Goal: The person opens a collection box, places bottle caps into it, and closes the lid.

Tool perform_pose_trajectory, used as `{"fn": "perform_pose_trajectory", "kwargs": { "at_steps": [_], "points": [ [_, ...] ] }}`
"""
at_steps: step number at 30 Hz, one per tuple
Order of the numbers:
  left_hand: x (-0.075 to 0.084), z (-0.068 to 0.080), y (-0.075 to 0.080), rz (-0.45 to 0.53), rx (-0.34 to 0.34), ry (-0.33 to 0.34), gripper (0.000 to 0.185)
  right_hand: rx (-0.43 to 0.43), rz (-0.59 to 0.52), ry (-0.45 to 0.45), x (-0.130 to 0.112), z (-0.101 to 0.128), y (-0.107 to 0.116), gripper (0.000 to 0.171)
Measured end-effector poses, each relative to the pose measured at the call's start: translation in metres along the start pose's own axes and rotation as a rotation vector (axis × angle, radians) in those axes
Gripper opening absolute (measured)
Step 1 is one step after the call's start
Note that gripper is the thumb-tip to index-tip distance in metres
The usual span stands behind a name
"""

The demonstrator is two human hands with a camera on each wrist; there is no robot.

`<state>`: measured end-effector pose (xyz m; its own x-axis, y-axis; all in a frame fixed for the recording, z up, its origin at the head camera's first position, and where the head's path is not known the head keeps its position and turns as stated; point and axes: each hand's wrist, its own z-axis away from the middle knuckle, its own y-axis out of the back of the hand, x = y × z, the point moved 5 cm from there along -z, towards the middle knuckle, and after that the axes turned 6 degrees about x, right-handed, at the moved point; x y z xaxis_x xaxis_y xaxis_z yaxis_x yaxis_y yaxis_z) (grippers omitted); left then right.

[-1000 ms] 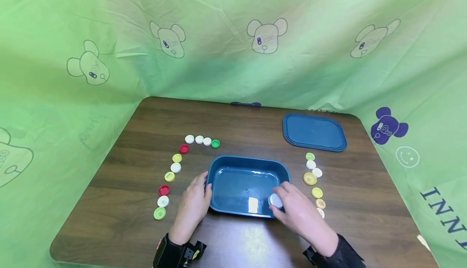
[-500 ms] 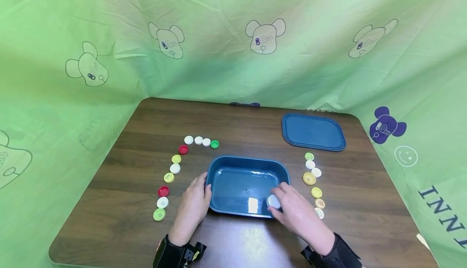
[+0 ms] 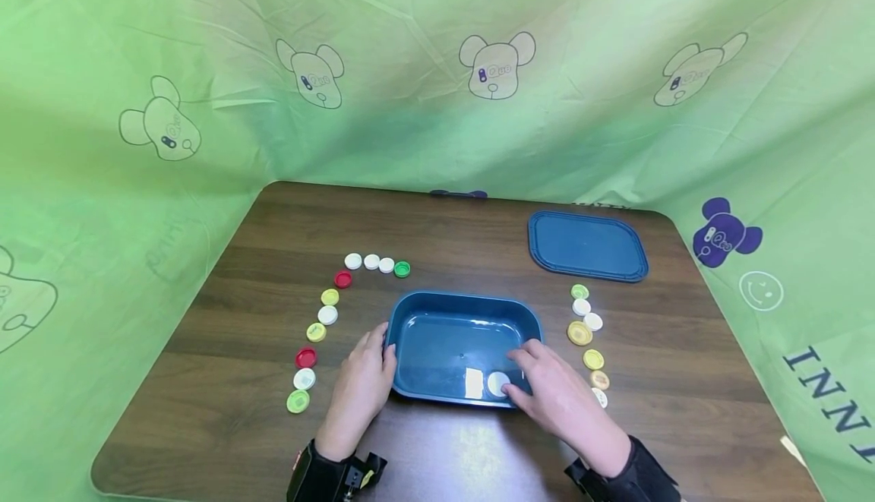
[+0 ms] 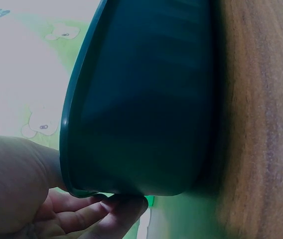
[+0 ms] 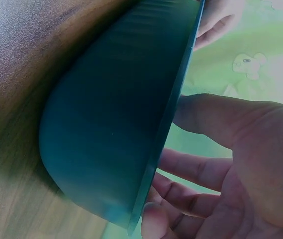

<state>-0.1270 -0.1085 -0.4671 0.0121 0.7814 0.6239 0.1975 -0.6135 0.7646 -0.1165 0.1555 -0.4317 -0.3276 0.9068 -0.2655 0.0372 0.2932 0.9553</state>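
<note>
At the near right corner of the blue tub point(image 3: 437, 303), a white cap point(image 3: 497, 383) lies flat on the tub floor, just beside the bright glare patch. Your right hand point(image 3: 557, 399) hangs over the tub's right rim, and the cap sits at the tips of your fingers point(image 3: 522, 361), toward the tub's middle and slightly toward you from them. From the head view it is hard to say whether a fingertip touches the cap or rests just off it; in the right wrist view your fingers are spread and loosely straight over the rim, holding nothing. Being round, the cap has no long axis to mind.

Your left hand point(image 3: 361, 380) holds the tub's left wall, thumb on the rim and fingers curled under the outer side, as the left wrist view shows. It is well apart from the cap, so your right hand is clearly the nearer one.

On the wooden table point(image 3: 273, 411) an arc of caps point(image 3: 328, 314) lies left of the tub, a row of caps point(image 3: 589, 342) right of it just beside your right hand, and the blue lid point(image 3: 588, 247) at the far right.
</note>
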Motion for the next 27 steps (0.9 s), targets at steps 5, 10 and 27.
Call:
{"fn": "perform_pose_trajectory", "kwargs": {
  "at_steps": [5, 10, 27],
  "points": [
    [0.000, 0.000, 0.000, 0.002, 0.017, -0.008, 0.041, 0.033, -0.007, -0.005, 0.000, 0.002, 0.006, 0.035],
    [0.000, 0.000, 0.001, 0.005, 0.032, -0.019, 0.040, 0.057, 0.008, -0.024, 0.004, 0.005, 0.015, 0.035],
    [0.000, 0.001, 0.000, -0.006, 0.030, -0.041, 0.040, 0.119, 0.022, -0.201, 0.062, 0.032, 0.027, 0.037]
  ]
}}
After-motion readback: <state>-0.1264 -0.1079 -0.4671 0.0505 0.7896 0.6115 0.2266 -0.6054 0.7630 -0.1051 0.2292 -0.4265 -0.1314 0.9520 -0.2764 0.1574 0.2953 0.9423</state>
